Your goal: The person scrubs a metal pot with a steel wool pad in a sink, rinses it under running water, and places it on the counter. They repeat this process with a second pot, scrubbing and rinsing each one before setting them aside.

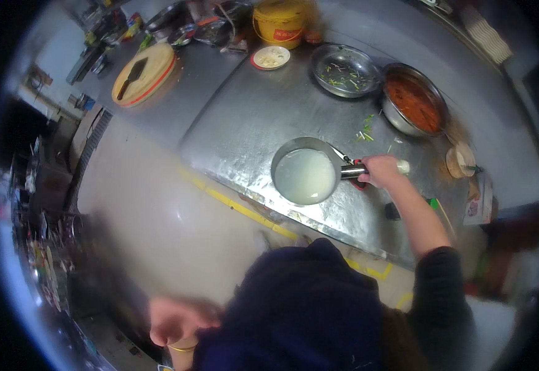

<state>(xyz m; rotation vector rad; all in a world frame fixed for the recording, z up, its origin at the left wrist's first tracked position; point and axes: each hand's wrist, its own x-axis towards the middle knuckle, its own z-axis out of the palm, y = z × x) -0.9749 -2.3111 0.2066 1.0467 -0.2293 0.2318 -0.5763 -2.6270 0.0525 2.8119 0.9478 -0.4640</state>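
My right hand (381, 170) grips the handle of a metal saucepan (281, 153) that holds a cloudy, whitish liquid (305, 174). The pan is over the steel worktop near its front edge. A pair of scissors (341, 155) with red and black handles lies partly behind the pan's handle. At the lower left, away from the worktop, is my left hand (181, 320), blurred, with a yellow band at the wrist; whether it holds anything does not show. Scraps of cut greens (367, 130) lie on the steel beyond the pan.
Along the back stand a yellow bucket (279, 23), a small plate (271, 58), a steel bowl with green scraps (343, 69) and a pot of red food (413, 104). A cleaver (135, 74) rests on a round chopping board (158, 69). A dark bottle (392, 211) lies near my right forearm.
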